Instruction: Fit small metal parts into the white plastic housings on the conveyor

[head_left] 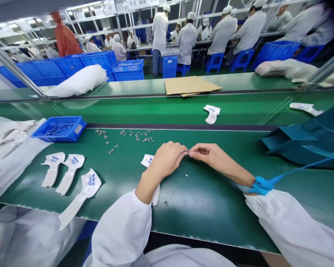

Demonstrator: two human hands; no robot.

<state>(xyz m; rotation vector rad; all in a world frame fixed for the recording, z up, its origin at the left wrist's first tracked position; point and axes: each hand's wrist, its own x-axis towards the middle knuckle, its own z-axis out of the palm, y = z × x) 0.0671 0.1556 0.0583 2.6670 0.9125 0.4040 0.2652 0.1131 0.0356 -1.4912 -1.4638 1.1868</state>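
My left hand [167, 159] and my right hand [210, 155] meet fingertip to fingertip above the green table. Both are closed in a pinch around a tiny dark part [188, 152], too small to name. A white curved plastic shell [147, 160] lies beneath my left hand and forearm, mostly hidden by them. Below my fingers a tiny white piece [186, 175] rests on the table. Small metal parts [139, 136] are scattered beyond my left hand. A blue wrist strap [260, 186] with a cord is around my right wrist.
Three white handle-shaped shells [90, 183] lie at the left, near a blue tray [78, 129] of small dark parts. Beyond the table's dark edge, another white shell [212, 114] sits on a green belt. Cardboard sheets [190, 85] lie farther back. Teal material [303, 139] occupies the right side.
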